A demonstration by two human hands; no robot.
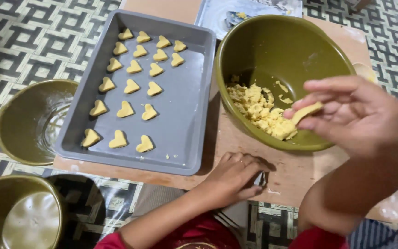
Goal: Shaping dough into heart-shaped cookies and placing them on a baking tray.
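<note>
Your right hand hangs over the near rim of the big olive-green bowl, fingers curled loosely around a small flattened strip of yellow dough pinched between thumb and fingertips. That dough looks soft, light and crumbly, so it will likely smear or break under a hard squeeze; hold it gently by its flat faces with your fingertips. More of it lies as a loose, lumpy heap of dough crumbs in the bowl's bottom, just left of and below your right fingers.

Your left hand rests knuckles-up on the wooden board, closed over something small and dark at its fingertips, possibly a metal cutter, though the view is too poor to be sure.

Left of both hands sits a grey baking tray holding rows of heart-shaped dough pieces; these look fragile, so lift them from underneath. The tray's right wall nearly touches the bowl. Farther left, two empty olive bowls stand on the patterned floor, well apart from your hands.
</note>
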